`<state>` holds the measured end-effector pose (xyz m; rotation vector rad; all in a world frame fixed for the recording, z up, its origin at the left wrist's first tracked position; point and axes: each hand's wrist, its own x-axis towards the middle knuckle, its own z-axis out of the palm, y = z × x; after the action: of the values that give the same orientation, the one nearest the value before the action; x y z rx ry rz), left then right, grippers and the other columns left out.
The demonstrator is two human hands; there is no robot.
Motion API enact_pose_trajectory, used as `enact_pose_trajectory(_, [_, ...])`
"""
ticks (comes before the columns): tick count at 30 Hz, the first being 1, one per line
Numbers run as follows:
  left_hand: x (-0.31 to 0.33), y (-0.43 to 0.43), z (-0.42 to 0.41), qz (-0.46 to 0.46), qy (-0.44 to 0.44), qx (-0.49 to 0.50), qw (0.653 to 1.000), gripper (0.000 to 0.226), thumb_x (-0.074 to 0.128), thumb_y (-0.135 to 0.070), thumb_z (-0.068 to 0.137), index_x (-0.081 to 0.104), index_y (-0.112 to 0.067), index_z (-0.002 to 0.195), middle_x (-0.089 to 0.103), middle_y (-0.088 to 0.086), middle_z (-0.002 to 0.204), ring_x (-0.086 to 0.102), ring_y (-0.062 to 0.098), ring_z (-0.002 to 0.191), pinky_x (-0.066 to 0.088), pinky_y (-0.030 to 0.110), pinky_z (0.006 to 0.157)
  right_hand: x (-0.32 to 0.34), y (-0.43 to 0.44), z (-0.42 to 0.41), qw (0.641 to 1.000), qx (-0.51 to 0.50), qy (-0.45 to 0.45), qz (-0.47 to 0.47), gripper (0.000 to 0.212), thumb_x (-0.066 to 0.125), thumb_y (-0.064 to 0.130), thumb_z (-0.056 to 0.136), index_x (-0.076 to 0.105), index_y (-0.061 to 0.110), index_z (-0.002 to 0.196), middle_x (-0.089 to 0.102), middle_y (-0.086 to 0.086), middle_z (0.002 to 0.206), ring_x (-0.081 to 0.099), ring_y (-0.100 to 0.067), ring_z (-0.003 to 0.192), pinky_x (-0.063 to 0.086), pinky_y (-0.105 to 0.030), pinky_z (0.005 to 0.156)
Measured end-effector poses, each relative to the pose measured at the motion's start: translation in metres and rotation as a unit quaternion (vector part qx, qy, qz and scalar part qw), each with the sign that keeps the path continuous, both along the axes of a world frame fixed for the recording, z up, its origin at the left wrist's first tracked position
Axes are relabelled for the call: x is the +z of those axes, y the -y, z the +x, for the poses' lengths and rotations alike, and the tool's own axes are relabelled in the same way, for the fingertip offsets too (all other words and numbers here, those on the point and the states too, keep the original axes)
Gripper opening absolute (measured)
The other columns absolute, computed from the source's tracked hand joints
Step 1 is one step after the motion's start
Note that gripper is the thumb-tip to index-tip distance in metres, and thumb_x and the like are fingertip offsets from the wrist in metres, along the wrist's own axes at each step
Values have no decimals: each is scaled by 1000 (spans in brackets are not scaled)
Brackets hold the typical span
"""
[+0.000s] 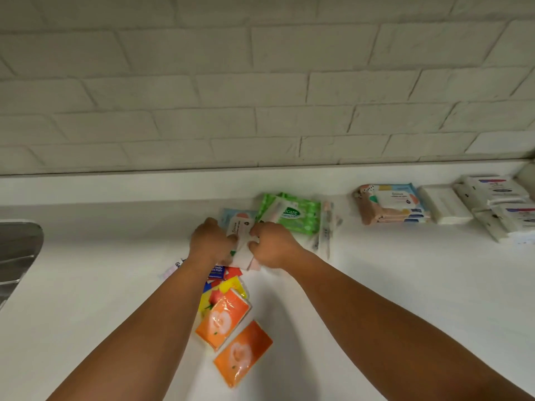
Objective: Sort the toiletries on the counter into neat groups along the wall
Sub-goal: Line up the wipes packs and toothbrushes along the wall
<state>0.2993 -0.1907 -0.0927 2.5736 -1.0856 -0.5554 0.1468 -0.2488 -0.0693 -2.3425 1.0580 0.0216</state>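
On the white counter (376,285) my left hand (210,243) and my right hand (273,246) both grip a pale pink and white wipes pack (241,235), held between them. Just behind it lie green wipes packs (295,214) and a light blue pack (231,214). Thin wrapped toothbrushes (325,230) lie to the right of the green packs. Under my left forearm sit a blue and red pack (221,272), a yellow pack (228,290) and two orange tissue packs (223,316) (243,353). The blur hides the fine print.
Along the white brick wall (260,96) at the right stand a stacked pink and blue wipes group (390,202), a white pack (445,204) and white boxes with red and blue labels (503,206). A metal sink edge (17,250) shows at the left.
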Motion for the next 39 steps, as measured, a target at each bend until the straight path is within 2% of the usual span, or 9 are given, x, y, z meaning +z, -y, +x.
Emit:
enact_pose_trajectory(4, [-4,4,10,14,-22,-4,1000,46,73,-38,80,58,-8,111,71,10,113,68,29,97,56,32,76,-9,-7,10,999,-3,-30,15,37,51,29,97,61,7,125,59,-15,130,55,-30,120,46,-32,100])
enact_pose_trajectory(7, [-5,9,13,25,-40,-16,999,39,70,-37,84,64,-5,106,73,9,103,69,25,86,49,27,62,-9,-9,14,999,-18,-32,16,37,50,28,98,62,5,123,59,-16,130,55,-30,120,46,-33,100])
enact_pose_trajectory(10, [-3,11,11,30,-51,-17,998,41,68,-41,88,68,-4,105,74,8,92,66,20,72,48,25,64,-10,-9,16,999,-24,-29,16,35,50,28,98,63,3,118,61,-16,126,56,-32,118,46,-32,97])
enact_pose_trajectory(13, [-4,11,9,17,-67,-4,998,45,71,-45,86,69,-5,106,74,11,101,70,24,86,49,26,66,-10,-10,16,999,-29,-26,17,36,50,26,98,61,3,124,60,-16,129,54,-31,121,44,-32,99])
enact_pose_trajectory(18, [-5,8,13,-9,-87,12,996,48,76,-49,80,69,-7,102,69,3,82,63,14,60,41,24,48,-9,-13,16,999,-38,-13,23,40,51,25,98,55,7,133,56,-13,136,52,-29,124,42,-30,101])
enact_pose_trajectory(22, [-8,3,18,-62,-117,31,991,40,79,-40,80,72,-10,105,74,9,104,70,25,85,49,27,63,-10,-17,17,998,-43,-11,33,45,52,27,97,51,9,138,55,-13,138,52,-29,125,42,-30,101])
enact_pose_trajectory(27, [-6,-6,23,-101,-110,62,987,22,66,-33,90,76,-16,99,75,8,93,68,26,79,50,29,66,-9,-19,15,998,-43,-5,50,44,52,26,97,52,9,137,55,-13,140,51,-30,127,42,-30,103])
enact_pose_trajectory(31, [2,-12,25,-129,-93,81,984,23,61,-31,92,75,-15,84,73,8,81,67,29,76,49,30,65,-6,-21,12,997,-41,5,72,43,52,28,97,52,11,137,54,-11,141,50,-29,129,41,-32,106])
enact_pose_trajectory(39, [26,-19,19,-190,-22,47,980,26,53,-31,99,68,-10,94,73,8,98,56,20,75,37,26,62,6,-22,10,997,-22,21,76,39,52,26,97,57,9,132,56,-12,137,52,-31,125,43,-31,99])
